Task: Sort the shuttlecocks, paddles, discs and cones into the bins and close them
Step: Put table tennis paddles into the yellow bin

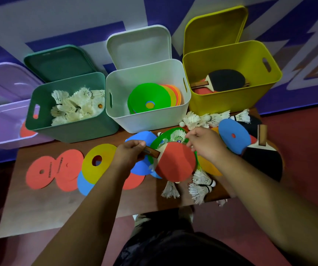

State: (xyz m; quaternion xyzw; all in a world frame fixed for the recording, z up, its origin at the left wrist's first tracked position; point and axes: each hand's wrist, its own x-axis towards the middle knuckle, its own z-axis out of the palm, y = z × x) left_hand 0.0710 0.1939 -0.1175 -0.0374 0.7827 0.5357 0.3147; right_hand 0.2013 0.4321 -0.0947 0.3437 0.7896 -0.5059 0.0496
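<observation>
Far left there's a see-through lilac plastic bin (5,120) with one flat red foam disc (27,129) in it. Next over, the dark green plastic bin (72,129) is full of white feather shuttlecocks (74,104), then the white plastic bin (146,121) has a stack of cones with a bright green cone (148,96) on top. All the lids are off and leaning up behind the bins.

On the brown wooden table (58,204) in front, going left to right, there are two red discs (39,172) overlapping, then a yellow disc (98,160) lying on a blue one.

The left hand (129,153) is wrapped around the wooden handle of a red-faced table tennis paddle (175,161), holding it over the messy pile mid-table, right above a green ring-shaped cone (154,148) with a shuttlecock sitting in it. The right hand (206,144) is at the paddle's far edge with its fingers curled, but I honestly can't tell if it's got hold of anything.

To the right, the yellow plastic bin (231,100) holds a black-faced paddle (226,80). In front of it are loose shuttlecocks (211,118), a blue disc (233,136), an orange disc (209,166) and another black paddle (263,160) at the table's right edge.
</observation>
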